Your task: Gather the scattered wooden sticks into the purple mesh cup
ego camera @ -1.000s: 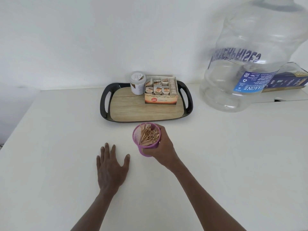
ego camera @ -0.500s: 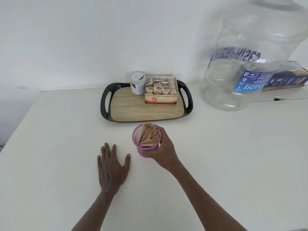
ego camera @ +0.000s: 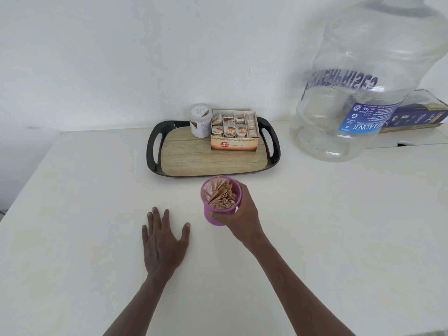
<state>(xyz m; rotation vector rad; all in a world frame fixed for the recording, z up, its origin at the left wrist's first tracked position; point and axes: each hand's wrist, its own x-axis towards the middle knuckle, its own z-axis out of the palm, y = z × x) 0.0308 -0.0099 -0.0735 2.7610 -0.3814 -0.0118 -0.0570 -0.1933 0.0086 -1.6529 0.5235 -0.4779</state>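
Note:
The purple mesh cup (ego camera: 210, 217) stands near the middle of the white table, just in front of the tray. It is packed with wooden sticks (ego camera: 221, 197) that lean toward its right side and look motion-blurred. My right hand (ego camera: 242, 210) wraps around the cup's right side and front, gripping it. My left hand (ego camera: 163, 241) lies flat on the table to the cup's left, fingers spread, holding nothing. No loose sticks show on the table.
A black-rimmed tray (ego camera: 271, 151) with a wood-look base sits behind the cup, carrying a white jar (ego camera: 200, 120) and an open tea-bag box (ego camera: 234, 134). A large clear water jug (ego camera: 363, 76) stands at the right, with a dark flat box (ego camera: 421, 113) behind it.
The sticks in the cup have shifted from a loose bunch to a blurred fan leaning right. The cup and my right hand have moved slightly; my left hand stays flat.

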